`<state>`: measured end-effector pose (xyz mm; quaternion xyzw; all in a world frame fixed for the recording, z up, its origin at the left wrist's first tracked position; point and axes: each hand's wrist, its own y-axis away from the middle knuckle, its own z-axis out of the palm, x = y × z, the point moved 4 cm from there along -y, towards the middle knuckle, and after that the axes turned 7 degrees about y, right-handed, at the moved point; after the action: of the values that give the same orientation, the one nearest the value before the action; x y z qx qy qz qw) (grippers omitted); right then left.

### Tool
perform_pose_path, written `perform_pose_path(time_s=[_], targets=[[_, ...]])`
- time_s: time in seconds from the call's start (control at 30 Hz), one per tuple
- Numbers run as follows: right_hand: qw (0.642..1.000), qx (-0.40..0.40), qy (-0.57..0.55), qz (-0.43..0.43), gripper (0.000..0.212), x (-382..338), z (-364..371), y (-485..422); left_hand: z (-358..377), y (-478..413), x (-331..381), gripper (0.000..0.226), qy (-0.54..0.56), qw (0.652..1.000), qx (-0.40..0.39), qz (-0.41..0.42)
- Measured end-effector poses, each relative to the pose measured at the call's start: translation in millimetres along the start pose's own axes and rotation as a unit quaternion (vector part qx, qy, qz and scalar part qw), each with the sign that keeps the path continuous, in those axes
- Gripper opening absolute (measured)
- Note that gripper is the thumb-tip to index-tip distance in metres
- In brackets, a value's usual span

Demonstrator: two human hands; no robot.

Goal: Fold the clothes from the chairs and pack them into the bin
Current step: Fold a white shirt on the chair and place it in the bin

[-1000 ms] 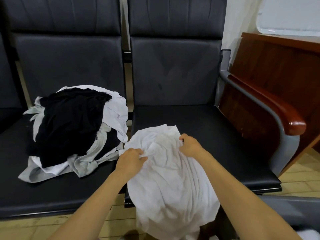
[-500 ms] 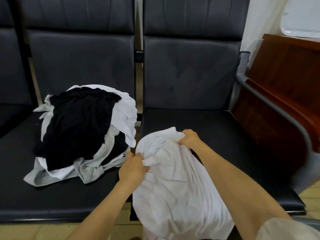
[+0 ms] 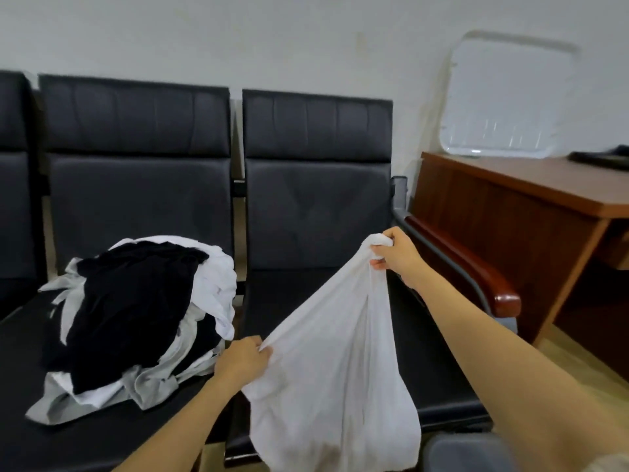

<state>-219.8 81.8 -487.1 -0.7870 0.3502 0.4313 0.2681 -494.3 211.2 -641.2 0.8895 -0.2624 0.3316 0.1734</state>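
Note:
A white garment [image 3: 333,369] hangs in the air over the right black chair [image 3: 316,212]. My right hand [image 3: 394,257] grips a bunched end of it, raised high in front of the chair back. My left hand [image 3: 243,361] pinches another edge lower down, by the gap between the seats. The cloth stretches between both hands and sags below. A pile of black, white and grey clothes [image 3: 136,321] lies on the left chair [image 3: 136,185]. A grey bin rim [image 3: 466,451] shows at the bottom right.
The right chair has a wooden armrest [image 3: 476,277] on a metal frame. A brown wooden desk [image 3: 531,212] stands to the right with a clear plastic lid [image 3: 503,100] leaning on the wall. Another black chair [image 3: 13,185] sits at the far left.
Both hands have lifted the white garment off the right seat. My right hand rose up and to the right, stretching the cloth. The camera tilted up, showing the wall.

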Motion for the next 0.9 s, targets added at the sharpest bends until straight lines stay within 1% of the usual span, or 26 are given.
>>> perform_pose_path(time_s=[0.07, 0.13, 0.2, 0.27, 0.3, 0.33, 0.37, 0.4, 0.43, 0.47, 0.5, 0.53, 0.57, 0.6, 0.67, 0.7, 0.73, 0.77, 0.8, 0.87, 0.9], targets=[[0.999, -0.008, 0.019, -0.033, 0.019, -20.6, -12.4, 7.5, -10.6, 3.3, 16.8, 0.023, -0.023, 0.999, 0.003, 0.048], [0.995, -0.007, 0.080, -0.063, 0.021, -38.8, -23.9, 15.2, -22.8, 10.5, 38.9, 0.018, -0.013, 0.990, 0.028, 0.136], [0.988, 0.002, 0.126, -0.088, 0.023, -57.1, -35.3, 24.0, -38.7, 25.6, 64.8, 0.016, 0.095, 0.972, 0.047, 0.209], [0.984, 0.006, 0.138, -0.111, 0.022, -74.8, -45.5, 35.9, -56.3, 42.4, 87.9, 0.006, 0.239, 0.941, 0.049, 0.236], [0.983, 0.014, 0.134, -0.126, 0.021, -83.8, -50.9, 42.6, -63.9, 50.5, 96.4, 0.003, 0.300, 0.922, 0.037, 0.242], [0.982, 0.030, 0.122, -0.139, 0.021, -92.3, -56.6, 49.1, -68.6, 58.1, 101.8, 0.006, 0.341, 0.907, 0.010, 0.246], [0.982, 0.051, 0.105, -0.151, 0.021, -100.3, -63.3, 55.8, -69.4, 64.9, 104.7, 0.012, 0.341, 0.906, -0.031, 0.249], [0.980, 0.073, 0.091, -0.160, 0.021, -107.2, -70.3, 61.1, -66.8, 72.0, 105.6, 0.016, 0.298, 0.918, -0.078, 0.249], [0.977, 0.091, 0.085, -0.170, 0.021, -114.1, -76.6, 65.7, -60.6, 77.1, 102.0, 0.018, 0.219, 0.936, -0.121, 0.249], [0.974, 0.104, 0.091, -0.181, 0.021, -120.2, -81.8, 69.6, -53.4, 81.4, 96.0, 0.017, 0.132, 0.946, -0.160, 0.248], [0.970, 0.111, 0.105, -0.188, 0.022, -125.4, -85.5, 72.9, -46.6, 82.7, 86.4, 0.016, 0.061, 0.949, -0.188, 0.244], [0.967, 0.118, 0.117, -0.193, 0.023, -128.8, -88.4, 75.0, -43.2, 81.8, 76.3, 0.015, 0.026, 0.951, -0.199, 0.235], [0.965, 0.127, 0.124, -0.195, 0.024, -131.3, -90.7, 77.4, -43.2, 77.9, 66.8, 0.013, 0.020, 0.956, -0.191, 0.223], [0.964, 0.132, 0.124, -0.196, 0.024, -132.2, -92.7, 78.6, -46.3, 72.5, 60.0, 0.013, 0.036, 0.963, -0.164, 0.210], [0.965, 0.132, 0.120, -0.194, 0.024, -131.6, -94.7, 78.8, -57.7, 66.2, 56.1, 0.022, 0.090, 0.973, -0.078, 0.200], [0.966, 0.126, 0.122, -0.192, 0.024, -130.8, -94.5, 78.5, -64.1, 66.9, 59.4, 0.024, 0.129, 0.970, -0.041, 0.203], [0.967, 0.118, 0.126, -0.190, 0.024, -129.3, -93.6, 77.7, -69.5, 67.9, 65.6, 0.020, 0.174, 0.962, -0.023, 0.209], [0.968, 0.107, 0.131, -0.186, 0.023, -127.6, -91.9, 76.1, -74.4, 70.9, 74.8, 0.011, 0.220, 0.950, -0.027, 0.218], [0.969, 0.096, 0.136, -0.182, 0.022, -125.5, -89.9, 74.0, -79.2, 73.6, 85.7, 0.011, 0.251, 0.940, -0.039, 0.227], [0.972, 0.067, 0.148, -0.170, 0.019, -120.9, -84.4, 69.5, -88.5, 74.0, 105.8, 0.025, 0.273, 0.931, -0.049, 0.239], [0.973, 0.051, 0.155, -0.162, 0.016, -118.6, -81.0, 67.6, -93.0, 73.3, 114.9, 0.029, 0.270, 0.932, -0.040, 0.239]])
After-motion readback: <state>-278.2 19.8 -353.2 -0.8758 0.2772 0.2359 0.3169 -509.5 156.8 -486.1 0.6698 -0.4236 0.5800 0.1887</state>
